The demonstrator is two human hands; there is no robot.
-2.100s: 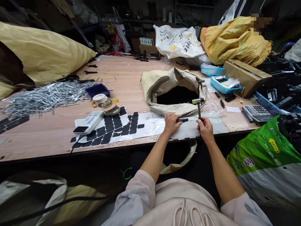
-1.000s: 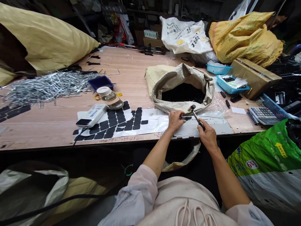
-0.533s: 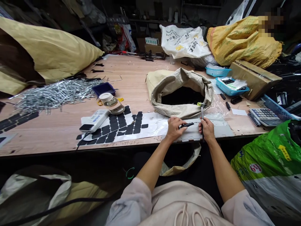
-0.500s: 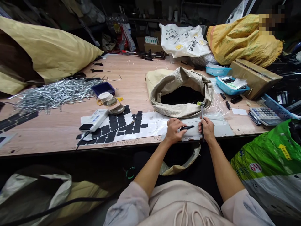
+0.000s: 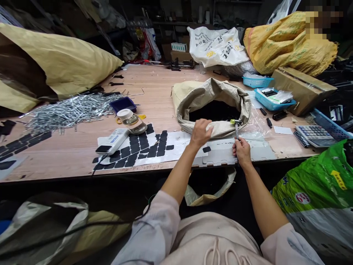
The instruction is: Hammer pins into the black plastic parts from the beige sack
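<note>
My right hand (image 5: 242, 151) is wrapped round the handle of a small hammer (image 5: 236, 127), its head up, with one yellowish end. The hammer head is at the front rim of a beige woven sack (image 5: 182, 99); whether it touches the rim I cannot tell. At the left part of that rim is my left hand (image 5: 200, 133), fingers curved and apart from the thumb, with nothing visible between them. Dark contents fill the sack's mouth and cannot be made out. Below the hands lies a pale flat sheet (image 5: 220, 156) with one black pad (image 5: 206, 149) near its left end.
Sheets of black pads (image 5: 135, 145) lie left, beside a white device (image 5: 113, 141) with a cable, a lidded jar (image 5: 132, 120) and a blue tray (image 5: 123, 104). Farther left is a heap of metal rods (image 5: 71, 110). Blue baskets (image 5: 273, 99) and a calculator (image 5: 314, 134) are right.
My left hand has moved up and left to the sack's rim. The slim black piece it held is no longer visible. My right hand keeps the hammer in nearly the same place.
</note>
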